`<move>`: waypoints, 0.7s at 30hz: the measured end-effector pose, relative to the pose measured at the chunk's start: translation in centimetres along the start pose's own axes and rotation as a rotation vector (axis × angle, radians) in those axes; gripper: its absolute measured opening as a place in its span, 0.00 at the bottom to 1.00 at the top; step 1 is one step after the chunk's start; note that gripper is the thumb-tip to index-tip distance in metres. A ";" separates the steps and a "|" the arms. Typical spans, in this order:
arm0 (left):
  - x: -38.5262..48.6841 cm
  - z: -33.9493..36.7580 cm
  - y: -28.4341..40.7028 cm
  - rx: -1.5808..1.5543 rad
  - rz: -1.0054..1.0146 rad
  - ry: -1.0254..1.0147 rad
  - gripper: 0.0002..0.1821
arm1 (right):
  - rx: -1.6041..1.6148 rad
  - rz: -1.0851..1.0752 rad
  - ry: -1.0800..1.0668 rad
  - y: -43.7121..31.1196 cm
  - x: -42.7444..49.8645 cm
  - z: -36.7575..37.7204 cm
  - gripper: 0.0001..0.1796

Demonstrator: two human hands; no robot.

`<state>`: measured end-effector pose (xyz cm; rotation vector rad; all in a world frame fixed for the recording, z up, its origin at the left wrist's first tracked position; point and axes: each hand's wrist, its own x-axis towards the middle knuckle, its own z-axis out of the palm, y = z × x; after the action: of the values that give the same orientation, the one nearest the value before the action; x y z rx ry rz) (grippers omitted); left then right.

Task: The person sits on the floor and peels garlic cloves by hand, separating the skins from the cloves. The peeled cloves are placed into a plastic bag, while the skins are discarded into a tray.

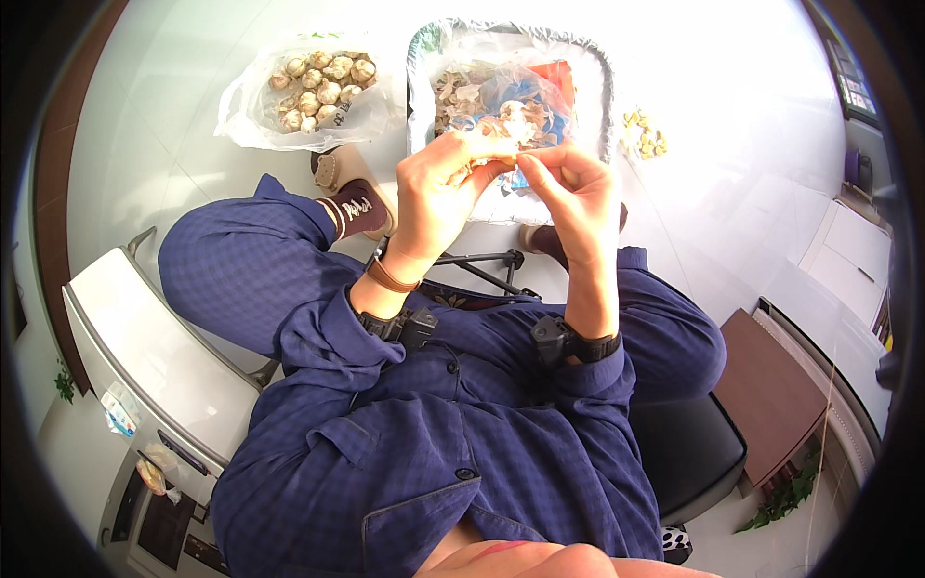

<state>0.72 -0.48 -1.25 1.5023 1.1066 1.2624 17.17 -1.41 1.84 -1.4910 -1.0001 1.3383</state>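
My left hand point(444, 188) and my right hand point(578, 191) meet fingertip to fingertip above the near part of a lined bin. Partly peeled garlic point(466, 172) sits in the curled fingers of my left hand. Thumb and forefinger of my right hand pinch at a small piece by the left fingertips; the fingers mostly cover it. Against my right palm a pale clove point(571, 177) seems to be tucked. Below the hands, the bin point(600, 87) holds papery garlic skins point(459, 94), blue-and-red packaging point(560, 76) and clear plastic.
On the floor to the left lies a white plastic bag point(242, 108) of whole garlic bulbs point(327, 92). Several loose cloves point(645, 136) lie right of the bin. A folding metal frame point(480, 258) stands between my legs, and a black padded seat point(686, 455) is at right.
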 end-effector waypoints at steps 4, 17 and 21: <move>0.0 0.2 0.1 -0.026 -0.015 -0.028 0.13 | -0.300 -0.100 0.065 -0.2 -0.2 0.2 0.06; 0.3 0.3 0.3 -0.557 -0.406 -0.028 0.13 | -0.290 -0.242 0.108 -1.1 -0.1 0.5 0.08; 0.0 0.4 0.5 -0.391 -0.313 -0.039 0.15 | -0.289 -0.232 0.077 -0.9 0.1 0.7 0.07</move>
<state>1.17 -0.60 -0.85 1.0141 0.9578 1.1441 16.44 -0.99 2.63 -1.5677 -1.3148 0.9956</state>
